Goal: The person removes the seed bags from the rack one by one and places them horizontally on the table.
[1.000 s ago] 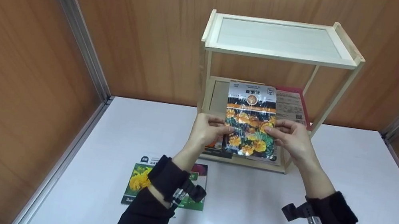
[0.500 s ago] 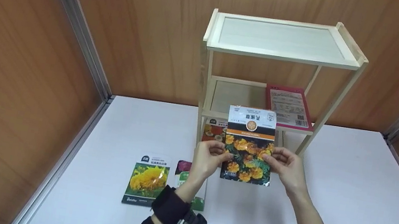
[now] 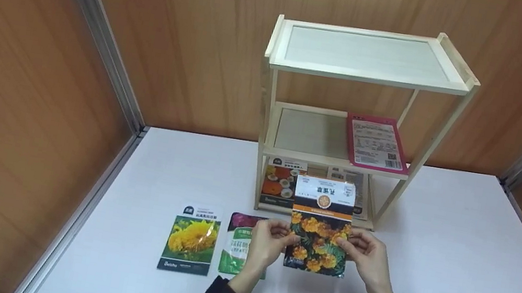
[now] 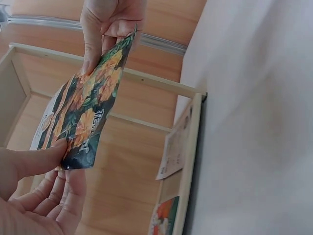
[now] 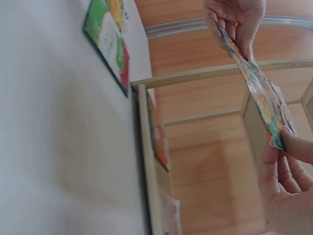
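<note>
A seed packet (image 3: 321,225) printed with orange marigolds is held face up in front of the wooden rack, its white printed end pointing away from me. My left hand (image 3: 267,246) pinches its left edge between thumb and fingers, and my right hand (image 3: 369,260) pinches the right edge the same way. In the left wrist view the packet (image 4: 85,107) spans both hands, clear of the table and slightly bent. Near my left hand lies a green and maroon packet (image 3: 236,248), partly covered by that hand. Beside it is a yellow-flower seed packet (image 3: 192,238).
The three-tier rack (image 3: 368,78) stands against the back wall. A pink-edged packet (image 3: 377,143) lies at the right of its middle shelf. On the bottom shelf are an orange-and-white flower packet (image 3: 279,184) and a printed pale packet (image 3: 362,200), partly hidden by the held one.
Both hands have drawn the marigold packet back from the rack, toward me and lower in the head view. The middle shelf and the two packets on the table are more exposed.
</note>
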Demonstrator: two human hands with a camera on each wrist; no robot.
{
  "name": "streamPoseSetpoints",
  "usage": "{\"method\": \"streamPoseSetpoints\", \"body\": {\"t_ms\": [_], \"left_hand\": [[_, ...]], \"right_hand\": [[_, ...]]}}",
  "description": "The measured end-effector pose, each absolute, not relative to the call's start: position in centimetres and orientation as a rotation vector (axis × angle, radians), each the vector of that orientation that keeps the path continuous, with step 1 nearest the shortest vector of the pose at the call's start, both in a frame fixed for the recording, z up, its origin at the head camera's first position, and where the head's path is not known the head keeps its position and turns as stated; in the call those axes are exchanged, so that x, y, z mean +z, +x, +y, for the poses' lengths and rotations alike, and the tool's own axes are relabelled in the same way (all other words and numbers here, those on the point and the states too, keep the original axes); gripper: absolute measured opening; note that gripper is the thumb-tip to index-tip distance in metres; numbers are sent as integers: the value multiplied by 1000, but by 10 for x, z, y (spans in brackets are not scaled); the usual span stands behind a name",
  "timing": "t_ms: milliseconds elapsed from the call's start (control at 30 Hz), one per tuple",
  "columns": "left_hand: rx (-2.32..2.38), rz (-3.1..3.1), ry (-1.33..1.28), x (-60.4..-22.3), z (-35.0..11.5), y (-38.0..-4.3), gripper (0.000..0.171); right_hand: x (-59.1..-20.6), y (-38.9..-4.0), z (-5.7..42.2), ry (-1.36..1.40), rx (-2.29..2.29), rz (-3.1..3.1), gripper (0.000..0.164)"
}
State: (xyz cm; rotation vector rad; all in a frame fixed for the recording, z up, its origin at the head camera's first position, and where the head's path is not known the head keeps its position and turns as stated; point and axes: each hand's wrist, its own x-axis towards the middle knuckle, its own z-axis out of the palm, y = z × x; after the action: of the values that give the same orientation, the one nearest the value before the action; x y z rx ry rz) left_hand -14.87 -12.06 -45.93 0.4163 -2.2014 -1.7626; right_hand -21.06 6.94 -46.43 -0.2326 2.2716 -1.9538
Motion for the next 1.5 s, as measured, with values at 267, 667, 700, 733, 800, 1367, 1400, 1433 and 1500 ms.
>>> {"method": "streamPoseSetpoints", "body": {"t_ms": [267,667,700,733,800,1367,1400,1433,1500], "left_hand": [[-1773,-2220,410,-484,-118,-138,16],[-1857,-2184,441,-510,-117,-126,16],[-1854,-2184,441,-511,-117,-125,16],[-1852,-2185,444,-512,-117,-125,16],[-1849,-2185,445,-513,-117,-124,17],[-2169,-1661,713,-528,-96,-126,52],[-2212,-1598,735,-529,-91,-126,54],[-2246,-1548,748,-530,-86,-126,57],[-2311,-1450,765,-533,-77,-126,61]], "right_hand": [[-495,-199,71,-130,-1914,2255,22],[-519,-188,69,-42,-1888,2186,24],[-521,-188,69,-38,-1889,2180,24],[-522,-187,68,-38,-1887,2178,24],[-523,-187,68,-39,-1889,2170,24],[-580,-230,71,-87,-2127,2055,31],[-583,-231,69,-78,-2159,2053,32],[-584,-232,66,-60,-2191,2040,32],[-593,-235,61,0,-2222,2046,37]]}}
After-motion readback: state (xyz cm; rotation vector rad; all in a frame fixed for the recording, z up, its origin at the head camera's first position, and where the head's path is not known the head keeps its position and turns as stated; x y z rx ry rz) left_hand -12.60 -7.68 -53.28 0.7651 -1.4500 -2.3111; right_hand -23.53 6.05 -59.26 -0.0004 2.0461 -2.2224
